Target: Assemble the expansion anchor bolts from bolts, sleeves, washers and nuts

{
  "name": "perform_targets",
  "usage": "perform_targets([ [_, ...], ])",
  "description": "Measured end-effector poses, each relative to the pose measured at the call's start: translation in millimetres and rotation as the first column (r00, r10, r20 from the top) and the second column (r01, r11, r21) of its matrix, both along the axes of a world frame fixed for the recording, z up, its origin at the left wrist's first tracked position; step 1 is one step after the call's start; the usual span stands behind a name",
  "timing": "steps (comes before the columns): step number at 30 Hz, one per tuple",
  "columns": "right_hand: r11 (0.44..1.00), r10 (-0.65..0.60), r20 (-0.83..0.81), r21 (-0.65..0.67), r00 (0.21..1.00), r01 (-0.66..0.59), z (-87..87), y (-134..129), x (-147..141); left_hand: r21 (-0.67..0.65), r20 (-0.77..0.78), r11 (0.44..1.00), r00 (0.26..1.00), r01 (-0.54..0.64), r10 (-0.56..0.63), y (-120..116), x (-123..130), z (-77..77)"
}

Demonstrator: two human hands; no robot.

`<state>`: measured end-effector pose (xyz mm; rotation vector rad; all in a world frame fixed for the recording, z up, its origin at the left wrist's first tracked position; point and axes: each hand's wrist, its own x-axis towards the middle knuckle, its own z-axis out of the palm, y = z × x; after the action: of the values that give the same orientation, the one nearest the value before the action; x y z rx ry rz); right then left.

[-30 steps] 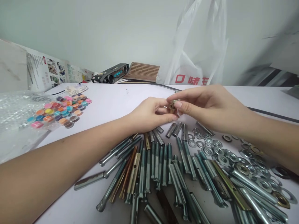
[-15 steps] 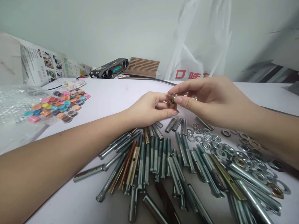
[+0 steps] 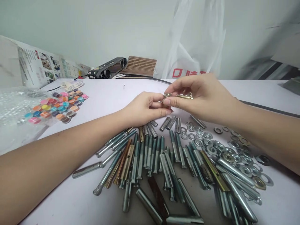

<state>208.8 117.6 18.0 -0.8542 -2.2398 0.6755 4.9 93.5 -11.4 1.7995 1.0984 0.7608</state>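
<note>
My right hand [image 3: 199, 95] is closed, pinching a small brass-coloured nut [image 3: 167, 94] between thumb and forefinger. Another gold-coloured metal piece [image 3: 184, 97] shows under its curled fingers. Right beside it, my left hand [image 3: 146, 107] has its fingers curled and thumb drawn in; whatever they grip is hidden. Below the hands lie many bolts with flared ends [image 3: 142, 161], several slotted metal sleeves [image 3: 166, 167] and a few short sleeves [image 3: 172, 122]. Flat washers and nuts [image 3: 211, 150] are heaped under my right forearm.
At the left, a clear plastic bag [image 3: 20, 104] lies beside a pile of coloured caps [image 3: 61, 106]. A black device [image 3: 107, 68] and a slatted brown mat [image 3: 140, 66] stand at the back. A white plastic bag [image 3: 194, 43] hangs against the wall, and a black cable [image 3: 269, 107] crosses the table.
The view has shifted slightly, so most things appear further left. The nut's open face now points more upward, and more of the gold piece shows in my right hand.
</note>
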Motion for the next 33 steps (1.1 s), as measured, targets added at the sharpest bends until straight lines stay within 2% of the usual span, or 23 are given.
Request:
perform_targets([
  [8, 0.994, 0.021, -0.001, 0.103, 1.0, -0.021, -3.0, 4.5, 1.1, -0.008, -0.008, 1.0, 1.0, -0.004, 0.004, -0.8, 0.1, 1.5],
  [17, 0.986, -0.06, 0.079, 0.16, 0.995, 0.047, 4.4, 2.3, -3.0, -0.004, -0.021, 1.0, 1.0, -0.018, 0.018, -3.1, 2.8, 6.3],
  [25, 0.987, -0.101, 0.039, 0.126, 0.994, 0.096, -6.7, 4.0, -2.5, -0.013, -0.005, 1.0, 1.0, -0.004, 0.004, -3.6, 2.2, 5.5],
  [27, 0.983, -0.076, 0.015, 0.168, 0.997, 0.073, -9.4, 3.6, -2.3, -0.014, -0.004, 1.0, 1.0, -0.007, 0.007, -2.9, 2.4, 4.7],
  [30, 0.966, 0.032, 0.031, 0.257, 0.999, -0.039, -11.7, 2.2, -2.4, -0.006, 0.002, 1.0, 1.0, 0.009, -0.009, -1.6, 1.7, 3.6],
  [33, 0.952, 0.095, 0.057, 0.288, 0.994, -0.107, -12.8, 1.6, -2.6, -0.026, 0.014, 0.999, 0.999, 0.031, -0.03, -0.7, 0.4, 2.8],
])
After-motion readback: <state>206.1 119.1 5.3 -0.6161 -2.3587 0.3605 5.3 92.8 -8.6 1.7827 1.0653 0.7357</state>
